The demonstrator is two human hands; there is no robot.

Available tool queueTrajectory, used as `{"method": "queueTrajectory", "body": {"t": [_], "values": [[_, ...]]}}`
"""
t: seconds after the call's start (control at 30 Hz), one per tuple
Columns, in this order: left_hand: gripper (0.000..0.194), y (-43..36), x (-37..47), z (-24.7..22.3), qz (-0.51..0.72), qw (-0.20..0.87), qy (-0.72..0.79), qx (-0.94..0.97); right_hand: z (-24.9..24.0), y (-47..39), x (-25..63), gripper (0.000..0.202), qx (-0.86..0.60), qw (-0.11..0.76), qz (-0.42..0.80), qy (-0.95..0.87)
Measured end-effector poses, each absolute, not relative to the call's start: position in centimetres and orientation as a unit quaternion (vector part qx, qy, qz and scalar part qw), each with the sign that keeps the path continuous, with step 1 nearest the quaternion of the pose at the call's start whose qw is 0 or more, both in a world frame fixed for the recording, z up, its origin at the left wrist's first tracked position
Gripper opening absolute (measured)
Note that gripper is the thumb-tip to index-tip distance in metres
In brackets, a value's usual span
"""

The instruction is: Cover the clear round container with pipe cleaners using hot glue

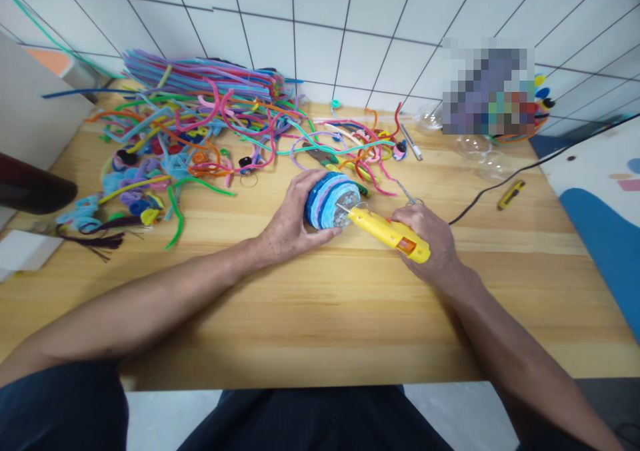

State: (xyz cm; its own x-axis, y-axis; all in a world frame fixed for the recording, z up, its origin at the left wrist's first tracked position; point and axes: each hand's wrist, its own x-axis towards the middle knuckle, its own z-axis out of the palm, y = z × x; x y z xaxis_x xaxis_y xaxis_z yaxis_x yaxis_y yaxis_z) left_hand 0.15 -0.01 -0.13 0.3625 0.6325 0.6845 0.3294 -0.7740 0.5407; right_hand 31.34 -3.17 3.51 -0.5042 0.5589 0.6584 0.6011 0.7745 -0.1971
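My left hand [295,221] is wrapped round a ball [320,201] wound in bands of blue, light blue and lilac pipe cleaner. The ball's right side is uncovered and looks clear and shiny. In my right hand [425,238] is a yellow glue gun [387,231], tilted so that its nozzle points left. The nozzle tip is at the bare patch of the ball; whether it touches cannot be made out. Just behind the ball lie green-handled pliers [320,152], partly covered by pipe cleaners.
A tangle of coloured pipe cleaners [200,138] spreads over the back left, before a thick bundle of them [200,78]. Clear plastic balls [473,146] sit at the back right. A black cord [480,194] crosses the right side near a yellow cutter [511,195]. A tiled wall [320,31] bounds the back.
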Motion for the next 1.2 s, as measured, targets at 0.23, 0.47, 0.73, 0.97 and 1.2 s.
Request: {"method": "queueTrajectory", "body": {"t": [0.23, 0.47, 0.73, 0.97, 1.2], "values": [[0.097, -0.10, 0.15, -0.07, 0.476, 0.159, 0.302, 0.811, 3.31, -3.11, 31.40, 0.015, -0.338, 0.362, -0.042, -0.868], [0.100, -0.10, -0.01, -0.08, 0.465, 0.167, 0.311, 0.812, 3.21, -3.07, 31.67, 0.013, -0.344, 0.360, -0.025, -0.867], [0.099, 0.01, 0.10, -0.08, 0.472, 0.167, 0.302, 0.811, 3.27, -3.01, 31.57, 0.014, -0.335, 0.369, -0.034, -0.866], [0.099, 0.03, 0.12, -0.07, 0.476, 0.163, 0.298, 0.811, 3.38, -3.06, 31.61, 0.012, -0.339, 0.363, -0.040, -0.867], [0.099, 0.07, 0.07, -0.18, 0.478, 0.165, 0.297, 0.810, 3.24, -2.96, 31.72, 0.012, -0.339, 0.368, -0.042, -0.865]]}}
